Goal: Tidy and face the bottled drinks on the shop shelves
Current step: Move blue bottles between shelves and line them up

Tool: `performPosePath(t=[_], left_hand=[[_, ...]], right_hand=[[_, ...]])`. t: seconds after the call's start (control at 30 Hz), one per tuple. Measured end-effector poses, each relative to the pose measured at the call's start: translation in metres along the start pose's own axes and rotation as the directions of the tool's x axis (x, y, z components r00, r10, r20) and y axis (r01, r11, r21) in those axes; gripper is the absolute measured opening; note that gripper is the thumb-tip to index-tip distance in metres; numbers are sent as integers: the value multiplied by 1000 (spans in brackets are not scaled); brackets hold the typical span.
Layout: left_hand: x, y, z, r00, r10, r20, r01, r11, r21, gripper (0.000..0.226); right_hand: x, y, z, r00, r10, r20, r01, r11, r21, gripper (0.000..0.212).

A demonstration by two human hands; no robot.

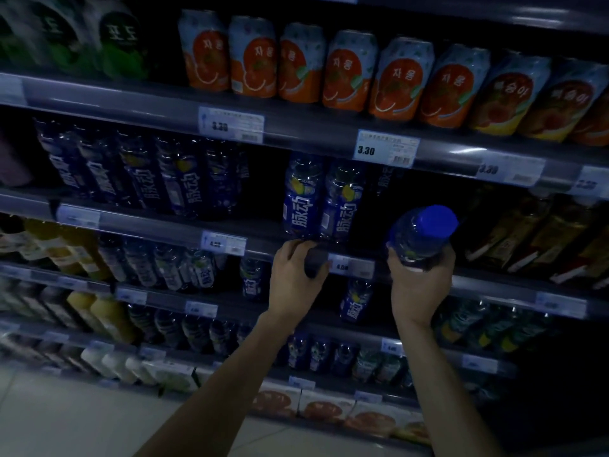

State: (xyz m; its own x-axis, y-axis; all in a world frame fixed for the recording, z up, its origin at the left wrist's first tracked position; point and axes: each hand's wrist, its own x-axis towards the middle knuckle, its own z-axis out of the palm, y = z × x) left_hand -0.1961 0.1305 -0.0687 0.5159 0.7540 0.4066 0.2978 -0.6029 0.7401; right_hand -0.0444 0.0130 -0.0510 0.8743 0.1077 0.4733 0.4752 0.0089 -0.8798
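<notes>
Our right hand (pixel 420 285) gripped a blue-capped clear plastic bottle (pixel 421 234) before the grey metal shelf's front edge (pixel 478 282); our left hand (pixel 296 275) curled over that edge beneath two blue-labelled bottles (pixel 321 199).

I'm standing in a shop, facing a drinks aisle. Tiered shelves (pixel 296 127) run across my whole view, each with a rail of price tags (pixel 387 148) showing barcodes; one at 1 o'clock reads 3.30. Along 12 o'clock sits a row of orange cans (pixel 304 64) with Korean lettering. Below them stand rows of matching blue bottles (pixel 301 201), and more drinks fill the shelves down toward 7 o'clock, above a pale tiled floor (pixel 66 423).
</notes>
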Motion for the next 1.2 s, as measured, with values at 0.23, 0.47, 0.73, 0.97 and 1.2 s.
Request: performPosePath(t=[0.23,0.47,0.73,0.97,1.2], left_hand=[[-18,-37,-22,1000,-6,25,8,998,-65,41],[-40,-80,-36,993,-102,61,106,992,-63,46],[-64,-137,-40,971,-218,94,218,976,14,50],[-72,-185,-21,965,-245,88,242,969,48,51],[-61,-221,13,958,-246,148,242,969,44,51]], right_hand=[[-52,-1,2,996,57,72,-55,998,-37,70],[-110,10,15,989,100,114,-94,994,-54,69],[-177,46,38,968,170,184,-153,983,-101,60],[-214,102,59,933,301,196,-267,946,-183,63],[-208,137,88,940,294,175,-265,949,-171,63]])
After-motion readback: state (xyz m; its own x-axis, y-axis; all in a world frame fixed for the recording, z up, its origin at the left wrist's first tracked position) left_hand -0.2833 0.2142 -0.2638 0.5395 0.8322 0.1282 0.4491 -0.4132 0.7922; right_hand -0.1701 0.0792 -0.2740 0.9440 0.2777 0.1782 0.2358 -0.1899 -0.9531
